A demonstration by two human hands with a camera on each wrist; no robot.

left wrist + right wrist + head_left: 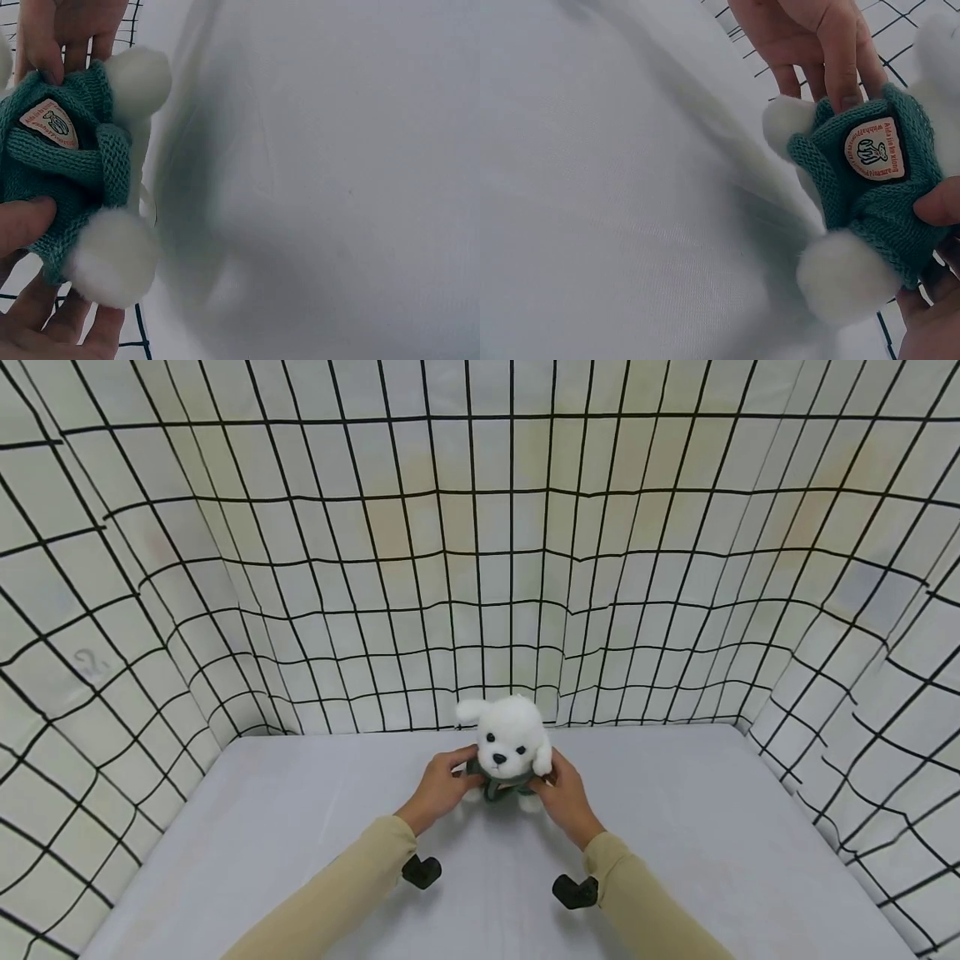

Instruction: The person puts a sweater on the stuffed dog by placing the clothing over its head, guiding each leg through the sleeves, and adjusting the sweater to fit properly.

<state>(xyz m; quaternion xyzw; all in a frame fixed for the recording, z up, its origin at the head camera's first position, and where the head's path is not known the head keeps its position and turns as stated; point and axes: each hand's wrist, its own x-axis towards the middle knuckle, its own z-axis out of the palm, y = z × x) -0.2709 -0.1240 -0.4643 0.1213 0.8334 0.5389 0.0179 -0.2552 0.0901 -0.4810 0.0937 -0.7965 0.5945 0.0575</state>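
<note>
A white plush dog (510, 735) with dark eyes and nose faces me near the far edge of the table. It wears a green knitted sweater (877, 180) with a round stitched patch on it, also seen in the left wrist view. My left hand (444, 789) grips the dog's left-hand side, thumb on the sweater front and fingers behind. On the opposite side my right hand (566, 797) holds it in the same way. White fluffy paws (116, 259) stick out below the sweater. The fingertips behind the dog are partly hidden.
The dog is over a white-covered table (337, 877). White walls with a black grid net (495, 560) rise at the back and both sides. A black wrist device (422, 872) hangs under the left sleeve, another black device (575, 892) under the right.
</note>
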